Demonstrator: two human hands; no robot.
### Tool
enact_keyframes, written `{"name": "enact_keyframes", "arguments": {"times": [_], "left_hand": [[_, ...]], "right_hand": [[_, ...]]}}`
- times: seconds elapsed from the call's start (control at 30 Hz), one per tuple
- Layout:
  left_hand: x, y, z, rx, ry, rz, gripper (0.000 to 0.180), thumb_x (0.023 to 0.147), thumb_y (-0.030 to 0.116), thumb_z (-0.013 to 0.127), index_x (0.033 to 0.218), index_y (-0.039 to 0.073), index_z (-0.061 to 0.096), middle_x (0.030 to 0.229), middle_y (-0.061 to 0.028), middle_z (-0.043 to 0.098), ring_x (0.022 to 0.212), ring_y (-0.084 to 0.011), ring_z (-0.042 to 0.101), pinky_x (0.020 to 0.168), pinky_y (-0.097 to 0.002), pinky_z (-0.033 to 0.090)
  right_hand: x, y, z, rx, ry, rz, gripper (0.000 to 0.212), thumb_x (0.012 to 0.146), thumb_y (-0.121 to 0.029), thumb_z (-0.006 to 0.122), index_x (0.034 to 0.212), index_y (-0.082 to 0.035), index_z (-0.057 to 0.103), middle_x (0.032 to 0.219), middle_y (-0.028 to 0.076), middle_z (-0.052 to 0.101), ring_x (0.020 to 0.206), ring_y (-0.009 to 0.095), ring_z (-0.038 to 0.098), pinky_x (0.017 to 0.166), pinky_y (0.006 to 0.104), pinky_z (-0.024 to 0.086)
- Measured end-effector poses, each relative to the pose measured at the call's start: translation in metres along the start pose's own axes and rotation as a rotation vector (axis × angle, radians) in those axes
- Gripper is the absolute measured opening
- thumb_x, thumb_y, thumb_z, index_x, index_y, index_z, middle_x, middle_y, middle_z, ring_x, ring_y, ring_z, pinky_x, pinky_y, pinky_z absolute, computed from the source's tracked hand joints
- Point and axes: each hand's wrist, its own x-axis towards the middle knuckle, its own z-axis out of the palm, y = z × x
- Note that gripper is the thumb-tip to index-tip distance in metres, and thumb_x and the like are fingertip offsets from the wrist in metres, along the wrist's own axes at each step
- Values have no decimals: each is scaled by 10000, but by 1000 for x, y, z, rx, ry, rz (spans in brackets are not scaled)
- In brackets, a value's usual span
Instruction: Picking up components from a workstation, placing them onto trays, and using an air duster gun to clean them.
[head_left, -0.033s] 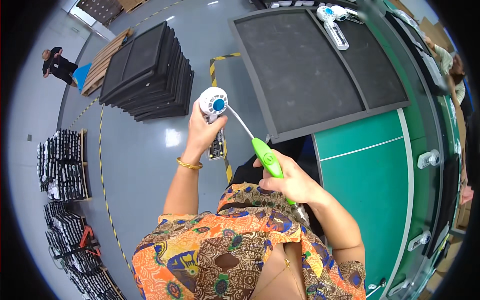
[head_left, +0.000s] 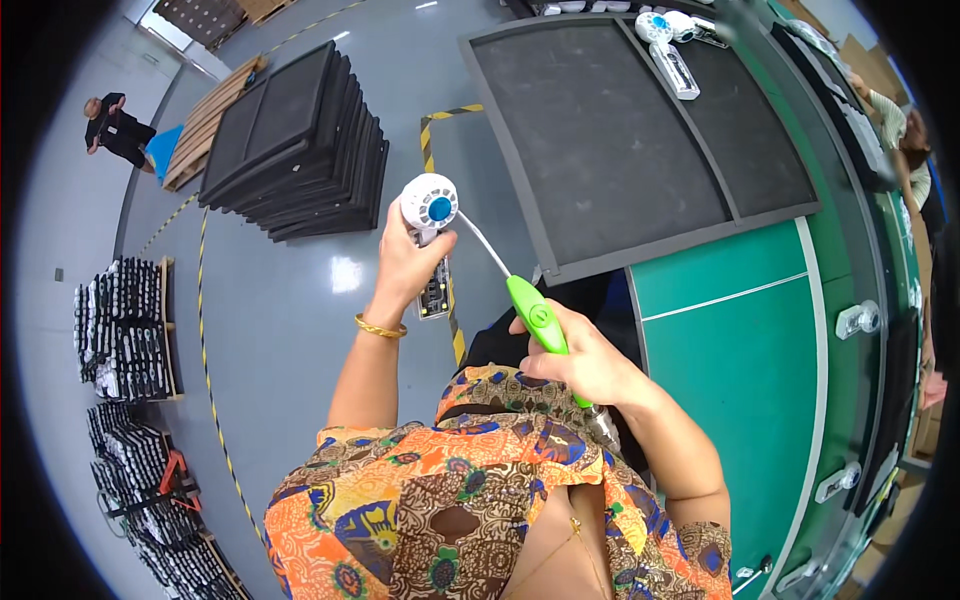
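My left hand point(head_left: 406, 262) is wrapped round the neck of a white handheld device point(head_left: 428, 200). Its round head has a blue centre ringed by slots, and its handle, showing dark and clear parts inside, hangs down below my fingers. In my right hand point(head_left: 588, 362) is a green air blow gun point(head_left: 537, 315), its slim pale nozzle pointing up and left. The nozzle tip comes close to the right side of the device's head; whether they touch I cannot tell. A metal fitting shows at the blow gun's rear end.
A black framed tray point(head_left: 610, 150) lies on the green bench point(head_left: 725, 340), with similar white devices point(head_left: 674, 70) at its far right corner. Stacked black trays point(head_left: 290, 150) stand on the floor at left. A co-worker point(head_left: 118, 130) stands far left; another person point(head_left: 905, 150) is at right.
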Motion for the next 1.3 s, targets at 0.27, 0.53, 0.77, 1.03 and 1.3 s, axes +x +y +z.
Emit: {"name": "enact_keyframes", "arguments": {"times": [0.27,0.53,0.77,1.03,1.3], "left_hand": [[-4,-20,8,159,11,107,545,713,2,673,1192,-25,415,1020,-97,583,867,-144,601,727,-272,519],[-6,-20,10,192,7,59,644,696,97,691,1254,1,385,1069,-144,607,982,-215,606,846,-320,474],[-9,-15,10,163,-17,116,550,711,39,670,1203,-10,428,1068,-104,584,982,-156,579,837,-301,484],[-1,-21,0,-241,-187,-215,468,777,49,659,1191,12,444,998,-70,584,849,-117,590,688,-268,520],[1,-27,1,-330,-242,-264,420,829,100,633,1199,46,441,993,-96,599,679,-131,625,534,-258,542]], "right_hand": [[-4,-4,13,-133,-19,50,339,711,-40,619,1028,-7,504,768,27,513,727,115,510,661,262,417],[3,4,1,-79,56,70,320,707,-29,608,1006,-9,499,712,7,488,635,96,480,613,260,412],[0,-2,13,-101,57,-23,327,701,-36,625,1005,-13,506,726,10,505,649,98,496,597,251,409],[-12,0,-1,-92,-72,189,384,676,-120,632,1014,28,527,874,142,562,810,217,537,753,327,439],[-9,8,4,-197,-215,227,332,709,-91,634,1004,2,513,737,31,536,691,126,513,649,258,424]]}}
